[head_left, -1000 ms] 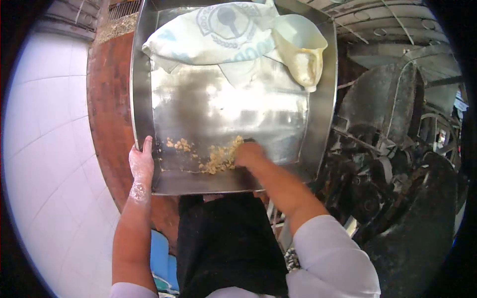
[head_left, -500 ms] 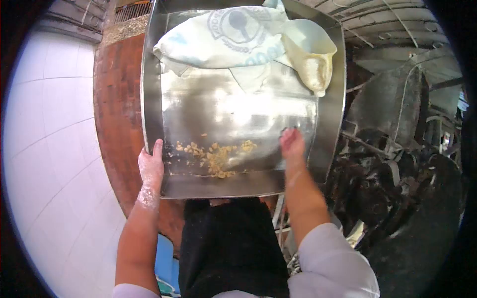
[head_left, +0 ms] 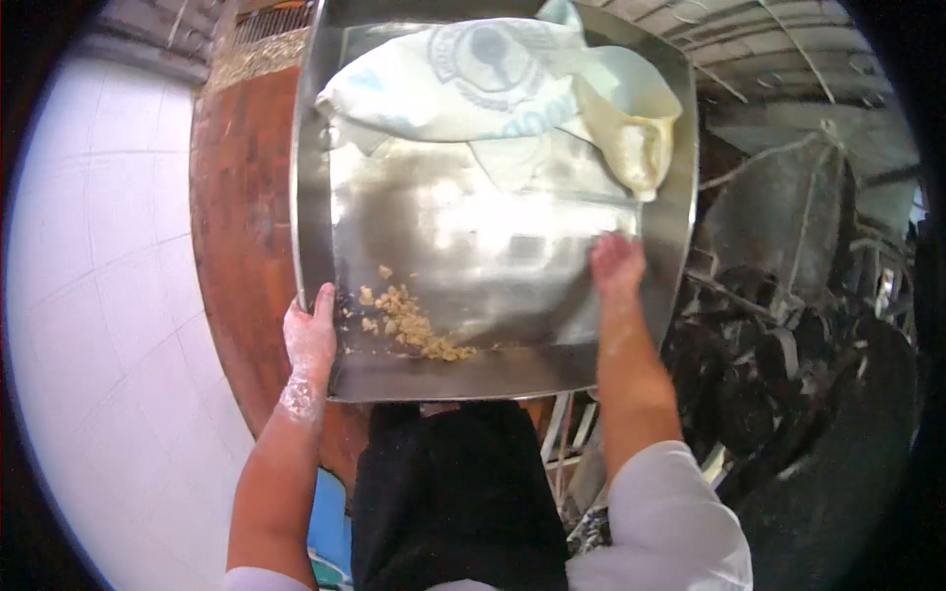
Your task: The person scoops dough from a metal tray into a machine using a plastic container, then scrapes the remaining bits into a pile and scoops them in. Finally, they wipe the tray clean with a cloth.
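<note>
A deep metal tray (head_left: 463,376) with raised walls is in front of my body. My left hand (head_left: 310,335) is closed over its left wall near the front corner, thumb inside, with white powder on the wrist. Over the tray floor at the right is my right hand (head_left: 618,264), blurred by motion; its fingers do not show clearly. Pale yellow dough crumbs (head_left: 409,320) lie in a loose pile at the front left of the floor. A printed cloth sack (head_left: 463,84) lies bunched across the back. Beside it, a cream-coloured scoop-like plastic container (head_left: 641,148) rests in the back right corner.
The tray stands above a red-brown tiled surface (head_left: 246,197). White tiles (head_left: 118,295) extend on the left. Dark machinery (head_left: 769,374) and metal bars are to the right. A blue container (head_left: 330,522) stands low by my legs.
The dough crumbs have shifted left into a narrower pile. My right hand has moved right and slightly farther back. The tray appears slightly right and lower in view; my left hand stays on its wall.
</note>
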`<state>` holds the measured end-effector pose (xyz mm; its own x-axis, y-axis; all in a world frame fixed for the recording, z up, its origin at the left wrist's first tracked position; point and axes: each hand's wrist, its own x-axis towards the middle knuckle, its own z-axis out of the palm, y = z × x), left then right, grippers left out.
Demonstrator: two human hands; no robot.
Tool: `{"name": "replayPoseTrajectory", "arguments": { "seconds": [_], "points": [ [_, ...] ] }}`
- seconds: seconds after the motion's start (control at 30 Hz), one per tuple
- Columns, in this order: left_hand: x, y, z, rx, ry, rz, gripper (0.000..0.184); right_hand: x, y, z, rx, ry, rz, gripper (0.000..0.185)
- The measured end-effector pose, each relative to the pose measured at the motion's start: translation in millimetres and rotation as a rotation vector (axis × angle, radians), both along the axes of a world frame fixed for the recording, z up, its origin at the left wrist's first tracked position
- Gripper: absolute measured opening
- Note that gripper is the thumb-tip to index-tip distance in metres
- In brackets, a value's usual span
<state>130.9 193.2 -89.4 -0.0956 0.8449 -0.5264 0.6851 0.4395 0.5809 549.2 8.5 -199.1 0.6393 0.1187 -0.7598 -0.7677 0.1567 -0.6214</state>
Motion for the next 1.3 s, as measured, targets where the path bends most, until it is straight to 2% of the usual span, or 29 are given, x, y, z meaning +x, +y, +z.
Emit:
{"name": "replayPoseTrajectory", "arguments": {
  "seconds": [0.03, 0.07, 0.13, 0.17, 0.2, 0.23, 0.27, 0.3, 0.33, 0.4, 0.43, 0.5, 0.53, 0.57, 0.6, 0.63, 0.67, 0.73, 0.77, 0.8, 0.87, 0.9, 0.97, 1.03, 1.07, 1.1, 1.2, 1.23, 1.3],
  "points": [
    [-6, -1, -11, 0.024, 0.025, -0.002, 0.043, -5, 24, 27, -0.195, -0.010, -0.037, 0.028],
    [-10, -2, -15, 0.019, 0.040, 0.010, 0.043, -14, 26, 9, -0.200, 0.003, -0.023, 0.028],
    [-11, -2, -18, 0.044, 0.023, -0.020, 0.041, -33, 21, -35, 0.451, 0.171, 0.280, 0.029],
    [-9, -1, -14, 0.028, -0.003, -0.003, 0.041, -79, 47, -20, 0.203, 0.081, 0.269, 0.031],
    [-9, -1, -14, 0.028, 0.000, -0.003, 0.041, -121, 57, -19, 0.381, 0.141, 0.324, 0.030],
    [-10, -1, -17, 0.011, -0.055, 0.019, 0.041, -157, 53, -43, 0.550, 0.264, 0.358, 0.026],
    [-13, -1, -20, -0.003, -0.108, 0.042, 0.040, -198, 67, -22, 0.231, 0.199, 0.485, 0.023],
    [-13, -3, -21, 0.023, -0.136, 0.046, 0.040, -231, 61, -37, 0.316, 0.317, 0.511, 0.023],
    [-14, 0, -19, -0.012, -0.065, 0.016, 0.043, -243, 69, -20, 0.328, 0.314, 0.517, 0.023],
    [-14, 0, -22, 0.026, 0.003, -0.008, 0.045, -253, 89, 21, -0.006, 0.595, 0.761, 0.025],
    [-14, -1, -21, 0.027, 0.050, -0.025, 0.046, -233, 86, 10, -0.007, 0.524, 0.851, 0.035],
    [-13, 0, -18, 0.009, 0.044, -0.019, 0.046, -176, 80, -24, 0.240, 0.278, 0.564, 0.026],
    [-14, 0, -17, -0.007, 0.039, -0.014, 0.046, -124, 70, -68, 0.568, 0.282, 0.533, 0.022],
    [-8, 2, -8, -0.055, 0.031, 0.018, 0.044, -95, 85, -40, 0.481, 0.096, 0.499, 0.024],
    [-8, 0, -10, -0.064, 0.046, 0.033, 0.044, -68, 89, -36, 0.363, 0.175, 0.387, 0.026],
    [-8, -2, -10, -0.036, 0.068, 0.026, 0.043, -88, 121, 10, -0.059, 0.117, 0.303, 0.026],
    [-8, 1, -11, -0.001, 0.086, 0.010, 0.042, -105, 116, -17, -0.058, 0.129, 0.308, 0.026],
    [-8, 5, -10, -0.022, 0.092, 0.018, 0.042, -140, 91, -87, 0.577, 0.217, 0.726, 0.029],
    [-8, 4, -9, -0.045, 0.085, 0.021, 0.041, -196, 113, -28, 0.032, 0.180, 0.740, 0.033],
    [-8, 4, -8, -0.063, 0.075, 0.027, 0.041, -230, 116, -11, -0.051, 0.265, 0.858, 0.035],
    [-12, 0, -15, -0.008, 0.123, 0.025, 0.041, -268, 129, 4, -0.012, 0.540, 1.045, 0.031],
    [-12, 2, -15, -0.006, 0.132, 0.010, 0.041, -267, 144, 9, -0.008, 0.541, 1.049, 0.031],
    [-8, 4, -9, -0.031, 0.126, 0.008, 0.042, -257, 193, 1, 0.110, 0.322, 1.137, 0.031],
    [-13, 1, -17, -0.023, 0.116, 0.018, 0.042, -224, 240, -26, 0.387, 0.114, 1.075, 0.031],
    [-14, 0, -21, -0.006, 0.102, 0.022, 0.042, -214, 266, -16, 0.345, 0.186, 0.862, 0.035],
    [-13, 1, -19, -0.005, 0.105, 0.030, 0.042, -208, 284, 4, 0.269, 0.162, 0.804, 0.036],
    [-8, 7, -14, -0.094, 0.129, 0.015, 0.039, -224, 282, -17, 0.274, 0.178, 0.853, 0.039],
    [-10, 7, -19, -0.073, 0.148, 0.000, 0.039, -243, 266, -27, 0.321, 0.244, 0.857, 0.043],
    [-12, 5, -27, -0.060, 0.161, 0.003, 0.039, -277, 217, -26, 0.203, 0.491, 0.941, 0.048]
  ]
}}
